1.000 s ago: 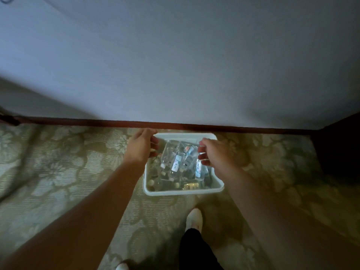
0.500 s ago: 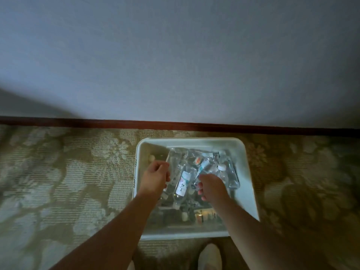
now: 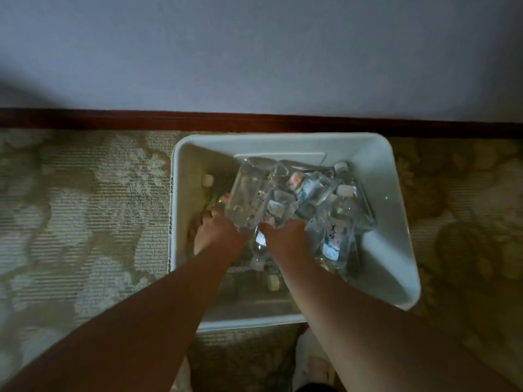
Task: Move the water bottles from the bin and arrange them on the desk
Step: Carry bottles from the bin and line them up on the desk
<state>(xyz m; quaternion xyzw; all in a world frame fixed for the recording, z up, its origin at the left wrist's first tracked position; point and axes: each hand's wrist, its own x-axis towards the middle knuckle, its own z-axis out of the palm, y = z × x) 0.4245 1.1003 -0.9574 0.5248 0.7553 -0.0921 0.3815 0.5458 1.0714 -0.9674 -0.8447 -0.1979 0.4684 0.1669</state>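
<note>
Both hands are down inside the white bin, which sits on a patterned carpet against a dark baseboard and a pale wall. The left hand has its fingers curled around the lower end of a clear bottle that tilts up and away from it, base end raised toward the far wall of the bin. Just to the right of it, the right hand is closed over a second bottle in the heap, fingers hidden among the plastic (how far they wrap around it cannot be made out). The two hands are close beside each other, nearly touching at the knuckles. To the right of the right hand lies a labelled bottle with a white cap, cap pointing away, and more bottles are piled beyond both hands. A loose white cap end shows beyond the left hand near the bin's left wall, and another cap lies between the forearms, nearer the person.
</note>
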